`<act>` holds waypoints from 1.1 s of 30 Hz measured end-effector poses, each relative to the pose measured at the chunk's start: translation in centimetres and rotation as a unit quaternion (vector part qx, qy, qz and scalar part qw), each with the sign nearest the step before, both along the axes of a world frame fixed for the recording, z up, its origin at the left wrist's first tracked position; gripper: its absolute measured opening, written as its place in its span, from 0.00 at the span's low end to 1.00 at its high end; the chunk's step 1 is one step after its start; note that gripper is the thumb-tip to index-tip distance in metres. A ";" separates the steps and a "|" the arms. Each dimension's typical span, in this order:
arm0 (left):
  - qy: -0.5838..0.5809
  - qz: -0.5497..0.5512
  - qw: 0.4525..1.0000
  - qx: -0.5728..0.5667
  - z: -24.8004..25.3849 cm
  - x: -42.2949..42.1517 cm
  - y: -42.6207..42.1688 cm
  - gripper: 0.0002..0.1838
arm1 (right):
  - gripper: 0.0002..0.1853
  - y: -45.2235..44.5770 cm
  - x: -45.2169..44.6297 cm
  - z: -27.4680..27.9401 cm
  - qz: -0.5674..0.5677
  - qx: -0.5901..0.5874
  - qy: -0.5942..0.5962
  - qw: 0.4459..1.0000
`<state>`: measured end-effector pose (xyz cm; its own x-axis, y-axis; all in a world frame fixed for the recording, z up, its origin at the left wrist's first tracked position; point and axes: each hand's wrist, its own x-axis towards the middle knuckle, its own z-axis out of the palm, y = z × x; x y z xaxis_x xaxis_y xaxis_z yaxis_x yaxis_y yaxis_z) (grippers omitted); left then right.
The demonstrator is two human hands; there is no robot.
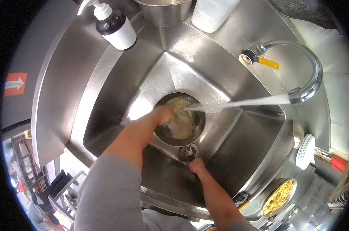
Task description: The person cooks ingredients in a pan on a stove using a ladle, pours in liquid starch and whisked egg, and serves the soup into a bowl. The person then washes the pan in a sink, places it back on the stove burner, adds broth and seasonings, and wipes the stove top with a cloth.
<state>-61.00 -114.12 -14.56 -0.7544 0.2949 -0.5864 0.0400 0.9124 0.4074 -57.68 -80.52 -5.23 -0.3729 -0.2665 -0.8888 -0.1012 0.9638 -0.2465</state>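
A dark round frying pan (198,125) lies at the bottom of the steel sink (159,82), with cloudy, foamy water swirling in it. My right hand (197,165) is closed round the pan's handle on the near side. Over the pan's left part is my left hand (163,114), smeared by motion; its fingers and anything in them cannot be made out. A stream of water (255,101) from the curved faucet (319,73) runs left into the pan.
A dark pump bottle (114,29), a steel pot (165,13) and a white translucent container (213,15) stand along the sink's far edge. A yellow lever (269,63) sits by the faucet. At lower right are stacked white plates (305,152) and a bowl of yellowish food (278,198).
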 end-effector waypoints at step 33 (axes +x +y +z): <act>0.163 0.468 0.823 -0.278 40.2 24.8 -8.2 0.16 | 0.12 1.2 0.7 27.4 -0.283 -0.252 -0.025 0.925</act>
